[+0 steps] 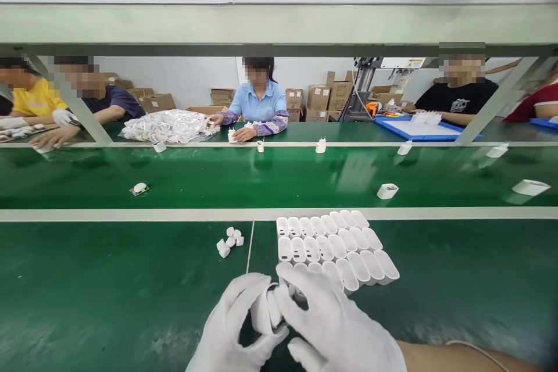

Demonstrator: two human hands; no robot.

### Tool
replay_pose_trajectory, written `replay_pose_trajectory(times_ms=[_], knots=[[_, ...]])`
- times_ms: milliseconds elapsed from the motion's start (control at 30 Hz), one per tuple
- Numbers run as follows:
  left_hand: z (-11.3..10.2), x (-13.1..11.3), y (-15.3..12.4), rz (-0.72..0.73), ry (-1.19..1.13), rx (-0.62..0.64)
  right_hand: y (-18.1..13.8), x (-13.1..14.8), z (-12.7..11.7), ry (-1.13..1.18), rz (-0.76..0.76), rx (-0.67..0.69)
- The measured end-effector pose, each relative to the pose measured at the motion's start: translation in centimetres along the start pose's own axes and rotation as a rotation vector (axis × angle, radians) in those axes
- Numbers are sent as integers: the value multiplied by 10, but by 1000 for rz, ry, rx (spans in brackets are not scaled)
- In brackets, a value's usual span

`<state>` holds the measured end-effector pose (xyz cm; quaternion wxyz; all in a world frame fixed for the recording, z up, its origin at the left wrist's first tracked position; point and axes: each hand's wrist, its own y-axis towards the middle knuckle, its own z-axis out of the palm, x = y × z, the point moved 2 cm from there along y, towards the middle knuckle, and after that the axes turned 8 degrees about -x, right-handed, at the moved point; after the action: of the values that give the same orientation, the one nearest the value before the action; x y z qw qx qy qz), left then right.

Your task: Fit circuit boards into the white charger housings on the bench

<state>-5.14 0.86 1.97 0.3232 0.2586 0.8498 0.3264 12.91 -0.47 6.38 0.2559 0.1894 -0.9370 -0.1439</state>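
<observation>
Both my hands wear white gloves and meet low in the middle of the view. My left hand (pixel 239 322) is closed around a white charger housing (pixel 260 313), thumb below and fingers above. At its right side my right hand (pixel 333 322) pinches a small circuit board with a white part on it (pixel 274 308). Only slivers of the board's green edge show; the fingers hide the rest. Just beyond my right hand stand rows of white charger housings (pixel 325 247), their open ends up. Several small white blocks (pixel 230 241) lie beyond my left hand.
A green conveyor belt (pixel 209 177) crosses ahead, carrying spaced white charger pieces (pixel 387 190) and a small board (pixel 139 188). Across it co-workers sit, one in a blue shirt (pixel 259 102) beside a plastic bag of parts (pixel 168 126). A shelf beam (pixel 279 23) spans above.
</observation>
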Motion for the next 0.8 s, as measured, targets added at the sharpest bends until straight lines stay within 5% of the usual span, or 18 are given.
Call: replay_pose_trajectory(times_ms=[200,333,633,700,800], knots=[[-3,-9,1,-144,-106,141,11,-6,-2,197,-197,123],[-6,-22,6,-245,-168,299,19,-16,-2,327,-174,74],[-1,-28,2,-244,-237,451,19,-33,19,106,-564,234],[1,-29,0,-250,-240,476,19,-36,22,193,-495,274],[2,-31,0,-266,-216,480,23,-37,25,457,-200,365]])
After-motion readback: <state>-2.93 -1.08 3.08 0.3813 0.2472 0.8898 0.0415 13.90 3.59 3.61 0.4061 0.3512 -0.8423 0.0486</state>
